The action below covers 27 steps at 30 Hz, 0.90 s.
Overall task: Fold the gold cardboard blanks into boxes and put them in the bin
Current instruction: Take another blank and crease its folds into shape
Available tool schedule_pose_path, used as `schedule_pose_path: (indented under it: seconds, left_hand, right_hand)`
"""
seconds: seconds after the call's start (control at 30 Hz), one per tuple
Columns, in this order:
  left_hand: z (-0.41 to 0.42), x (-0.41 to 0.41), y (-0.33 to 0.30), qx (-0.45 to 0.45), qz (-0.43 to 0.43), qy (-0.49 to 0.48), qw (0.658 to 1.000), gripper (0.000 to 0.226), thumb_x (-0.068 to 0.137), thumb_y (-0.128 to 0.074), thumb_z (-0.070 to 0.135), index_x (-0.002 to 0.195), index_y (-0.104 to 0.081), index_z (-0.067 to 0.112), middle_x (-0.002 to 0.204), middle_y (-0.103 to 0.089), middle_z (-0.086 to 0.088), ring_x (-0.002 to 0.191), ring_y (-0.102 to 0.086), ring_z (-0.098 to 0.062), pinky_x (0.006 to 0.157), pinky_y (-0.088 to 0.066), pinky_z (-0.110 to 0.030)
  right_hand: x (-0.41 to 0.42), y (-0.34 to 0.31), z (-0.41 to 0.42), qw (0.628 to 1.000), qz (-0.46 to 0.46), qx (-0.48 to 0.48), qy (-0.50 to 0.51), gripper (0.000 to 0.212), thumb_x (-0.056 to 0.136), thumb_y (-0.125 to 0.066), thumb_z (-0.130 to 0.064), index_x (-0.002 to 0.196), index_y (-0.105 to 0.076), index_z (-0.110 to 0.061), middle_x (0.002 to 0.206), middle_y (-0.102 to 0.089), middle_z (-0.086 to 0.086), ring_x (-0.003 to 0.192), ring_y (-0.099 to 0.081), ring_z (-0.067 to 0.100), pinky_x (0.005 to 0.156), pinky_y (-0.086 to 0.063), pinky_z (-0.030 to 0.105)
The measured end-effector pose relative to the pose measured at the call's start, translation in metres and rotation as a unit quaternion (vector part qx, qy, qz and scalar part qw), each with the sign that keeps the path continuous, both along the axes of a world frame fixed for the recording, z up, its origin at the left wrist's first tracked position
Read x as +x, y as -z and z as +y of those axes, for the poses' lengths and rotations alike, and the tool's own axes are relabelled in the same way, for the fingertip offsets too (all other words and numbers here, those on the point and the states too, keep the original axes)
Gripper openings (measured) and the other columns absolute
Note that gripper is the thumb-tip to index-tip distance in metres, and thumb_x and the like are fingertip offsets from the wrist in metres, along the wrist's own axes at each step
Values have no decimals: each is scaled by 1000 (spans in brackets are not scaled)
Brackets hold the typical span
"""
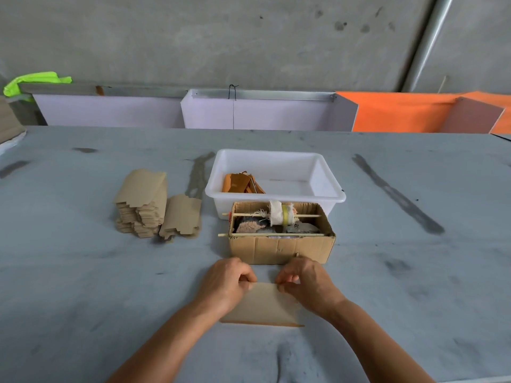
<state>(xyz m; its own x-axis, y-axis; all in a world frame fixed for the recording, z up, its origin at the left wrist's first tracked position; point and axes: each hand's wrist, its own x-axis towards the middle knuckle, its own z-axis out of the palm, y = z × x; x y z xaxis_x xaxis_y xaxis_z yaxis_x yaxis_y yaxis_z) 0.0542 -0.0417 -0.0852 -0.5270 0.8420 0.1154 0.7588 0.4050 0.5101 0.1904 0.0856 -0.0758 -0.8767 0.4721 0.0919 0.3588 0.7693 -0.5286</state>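
While pinched by both hands (265,280), unmarked blank (262,305).

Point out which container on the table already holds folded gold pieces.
The white plastic bin behind the brown cardboard box: gold folded pieces lie in its left end, while the cardboard box holds rags and sticks.

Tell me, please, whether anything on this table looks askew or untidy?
Yes: the left stack of blanks is splayed unevenly, its top sheets curling upward, and a second pile leans against it. Nothing looks spilled.
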Motion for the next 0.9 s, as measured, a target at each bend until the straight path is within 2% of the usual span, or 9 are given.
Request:
schedule_pose_path:
  seconds: [0.1, 0.17, 0.23, 0.3, 0.37, 0.47, 0.57, 0.73, 0.9]
  left_hand:
    - [-2, -1, 0, 13, 20, 20, 1000, 9, 84, -67, 16, 90, -73, 19, 91, -65, 4, 88, -58, -12, 71, -35, -14]
    - [-5, -2, 1, 19, 52, 55, 997, 10, 84, -65, 11, 88, -73, 16, 89, -63, 3, 91, -55, -13, 73, -37, -17]
    - [-9, 0, -1, 21, 111, 102, 988, 13, 83, -63, 4, 83, -72, 14, 86, -62, 0, 89, -55, -18, 75, -44, -27]
    - [-13, 3, -5, 42, 179, 148, 972, 19, 69, -67, -5, 69, -70, 13, 71, -60, -1, 72, -58, -20, 58, -47, -25]
    - [-17, 8, -11, 59, 247, 178, 951, 14, 61, -66, 1, 57, -65, 14, 60, -54, 0, 59, -57, -18, 47, -42, -20]
    - [-19, 13, -17, 31, 327, 200, 923, 20, 67, -53, 8, 49, -57, 15, 56, -51, 1, 55, -55, -17, 46, -40, -21]
    - [-21, 17, -22, -41, 377, 225, 898, 20, 55, -70, 12, 44, -56, 20, 54, -51, 5, 55, -55, -13, 47, -41, -20]
    - [-21, 30, -21, -104, 360, 174, 911, 31, 38, -87, 20, 41, -57, 21, 51, -50, 8, 54, -55, -11, 47, -39, -18]
    - [-14, 44, -7, -51, 360, 126, 923, 13, 61, -82, 23, 57, -70, 22, 55, -52, 4, 54, -55, -14, 47, -38, -22]
  right_hand:
    - [2, 1, 2, 1000, 8, 12, -24, 16, 84, -64, -6, 90, -75, -15, 91, -63, -7, 83, -51, 5, 72, -37, 5]
    - [5, 2, 0, 997, 11, 57, -46, 17, 83, -62, -3, 87, -75, -14, 89, -67, 0, 87, -55, 16, 80, -45, 24]
    - [7, 4, -4, 986, 38, 148, -72, 14, 78, -66, -1, 77, -72, -13, 77, -65, 4, 80, -58, 26, 69, -49, 37]
    - [8, 6, -9, 965, 58, 238, -91, 15, 68, -75, -2, 67, -68, -15, 65, -58, 2, 65, -56, 25, 54, -48, 33]
    - [8, 7, -12, 943, 57, 308, -109, 19, 62, -77, -2, 62, -65, -17, 61, -54, -1, 59, -53, 21, 51, -44, 27]
    - [12, 4, -12, 922, 33, 362, -131, 20, 54, -71, -1, 56, -61, -19, 60, -53, -2, 58, -52, 19, 51, -42, 24]
    - [17, 2, -17, 915, -1, 383, -125, 20, 52, -74, -6, 54, -63, -22, 60, -54, -5, 59, -53, 16, 51, -44, 25]
    - [17, 0, -33, 928, -35, 364, -74, 22, 41, -78, -9, 49, -63, -24, 53, -51, -5, 55, -52, 15, 46, -41, 25]
    - [19, 1, -42, 940, -15, 339, -44, 21, 40, -74, -12, 55, -66, -25, 52, -49, -5, 54, -52, 15, 46, -39, 25]
